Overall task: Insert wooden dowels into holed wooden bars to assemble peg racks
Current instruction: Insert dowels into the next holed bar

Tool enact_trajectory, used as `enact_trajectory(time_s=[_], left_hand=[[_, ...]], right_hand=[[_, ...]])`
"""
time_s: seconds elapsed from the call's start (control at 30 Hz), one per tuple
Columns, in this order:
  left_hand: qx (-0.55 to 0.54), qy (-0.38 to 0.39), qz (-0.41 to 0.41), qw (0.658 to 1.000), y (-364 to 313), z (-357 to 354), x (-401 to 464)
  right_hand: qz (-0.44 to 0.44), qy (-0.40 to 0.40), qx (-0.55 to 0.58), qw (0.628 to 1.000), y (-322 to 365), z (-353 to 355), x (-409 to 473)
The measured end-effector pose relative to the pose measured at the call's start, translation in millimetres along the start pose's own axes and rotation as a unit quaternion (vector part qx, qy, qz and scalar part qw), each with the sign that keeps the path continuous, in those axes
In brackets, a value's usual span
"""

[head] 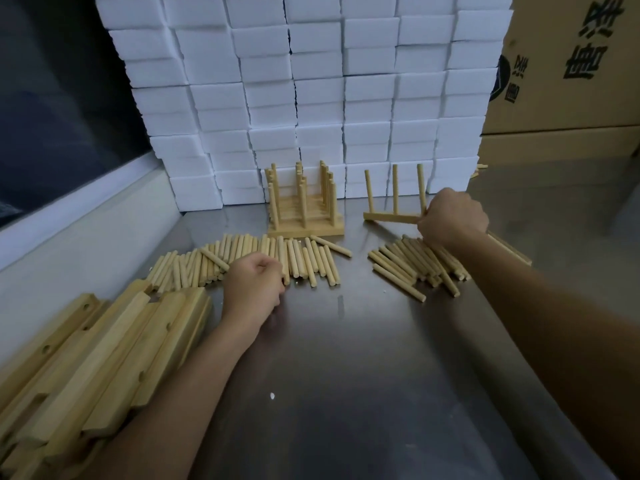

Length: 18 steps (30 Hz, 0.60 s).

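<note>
nearest us, bare bars (104, 344) wait in a pile at our left, so we judge plenty is left. our left hand (254, 289) curls at the edge of the loose dowels (263, 258); whether it holds one we cannot tell. beyond, our right hand (450, 216) grips a three-dowel rack (393, 216) by its end. finished racks (304, 209) stand stacked farthest back.

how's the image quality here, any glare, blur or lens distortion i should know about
Head view: wide-angle bending bows the foam block stack and the cardboard box outward; the steel table carries soft sheen and dim reflections, no harsh glare; lighting is dull, with the left corner dark; the left hand and right hand look slightly soft, and the near bars blur toward the edge.
</note>
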<state>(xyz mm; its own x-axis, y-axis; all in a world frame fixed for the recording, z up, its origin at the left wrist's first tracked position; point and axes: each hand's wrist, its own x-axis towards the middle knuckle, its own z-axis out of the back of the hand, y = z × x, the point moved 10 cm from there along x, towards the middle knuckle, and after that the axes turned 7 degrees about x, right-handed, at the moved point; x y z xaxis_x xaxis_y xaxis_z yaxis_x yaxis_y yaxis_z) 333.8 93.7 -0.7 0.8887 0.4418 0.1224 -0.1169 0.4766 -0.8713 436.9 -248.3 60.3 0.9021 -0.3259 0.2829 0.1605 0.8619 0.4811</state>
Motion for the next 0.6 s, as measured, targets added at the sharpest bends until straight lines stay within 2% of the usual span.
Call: enact_trajectory(time_s=[0.2, 0.43, 0.6], left_hand=[[0.038, -0.018, 0.001, 0.999, -5, 0, 4], [0.088, -0.047, -0.011, 0.995, -8, -1, 7], [0.098, -0.064, -0.010, 0.993, -7, -1, 9]], right_hand=[[0.024, 0.018, -0.002, 1.000, 6, -24, 36], [0.001, 0.072, 0.026, 0.997, 7, -59, 67], [0.004, 0.039, 0.040, 0.998, 14, -76, 90]])
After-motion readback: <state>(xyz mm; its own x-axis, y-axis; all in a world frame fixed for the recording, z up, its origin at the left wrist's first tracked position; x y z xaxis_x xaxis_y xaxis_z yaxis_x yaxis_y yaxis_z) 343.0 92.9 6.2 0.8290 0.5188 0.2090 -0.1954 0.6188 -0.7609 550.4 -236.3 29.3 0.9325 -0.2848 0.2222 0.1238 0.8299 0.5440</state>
